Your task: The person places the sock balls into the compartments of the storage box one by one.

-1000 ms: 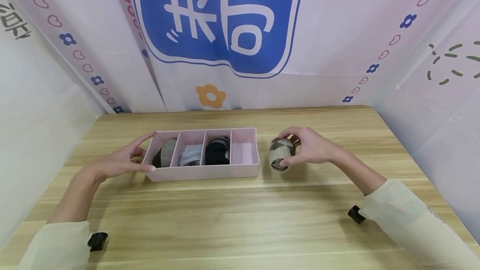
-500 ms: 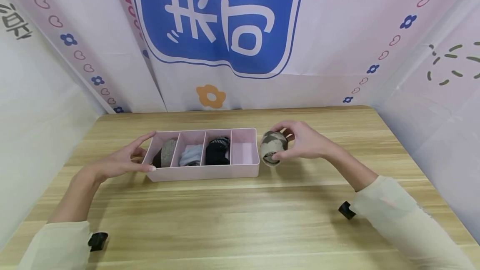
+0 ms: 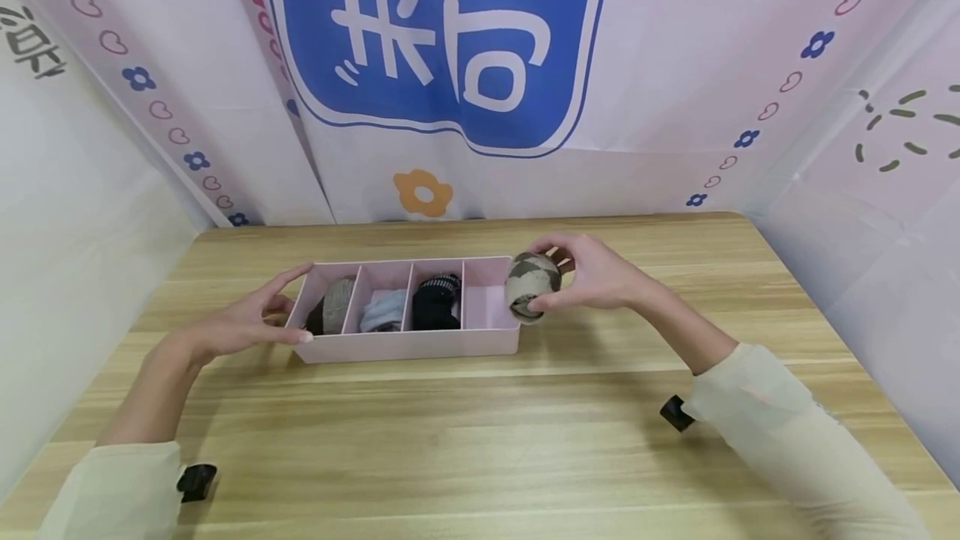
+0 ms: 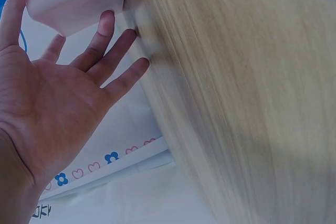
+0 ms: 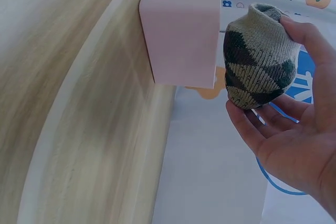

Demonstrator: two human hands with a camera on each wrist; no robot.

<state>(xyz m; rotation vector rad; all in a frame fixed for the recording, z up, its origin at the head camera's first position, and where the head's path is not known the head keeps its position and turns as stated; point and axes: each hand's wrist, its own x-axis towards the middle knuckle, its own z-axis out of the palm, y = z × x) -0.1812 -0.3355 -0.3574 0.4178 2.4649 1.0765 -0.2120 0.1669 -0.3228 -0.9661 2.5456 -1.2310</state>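
Note:
My right hand point(image 3: 603, 273) grips a rolled pair of socks point(image 3: 533, 280), beige with a dark diamond pattern, thumb on one side and fingers on the other. In the head view the roll overlaps the right end of a pink divided storage box point(image 3: 408, 347); the right wrist view shows it raised above the table. My left hand point(image 3: 240, 319) holds the box's left end, thumb at the front corner and index finger at the back one. Inside, from left, are grey-brown socks point(image 3: 336, 307), light blue socks point(image 3: 384, 311) and black socks point(image 3: 435, 307); the rightmost compartment shows its bare floor.
The box stands on a wood-grain table point(image 3: 420, 440). A printed cloth point(image 3: 637, 107) with a blue emblem hangs behind the table's back edge, and pale cloth walls point(image 3: 82, 190) rise on both sides. Each sleeve carries a small black piece point(image 3: 197, 482) near the wrist.
My right hand has carried the sock roll leftward and upward, from beside the box to over its right end. The left hand and the box have stayed in place.

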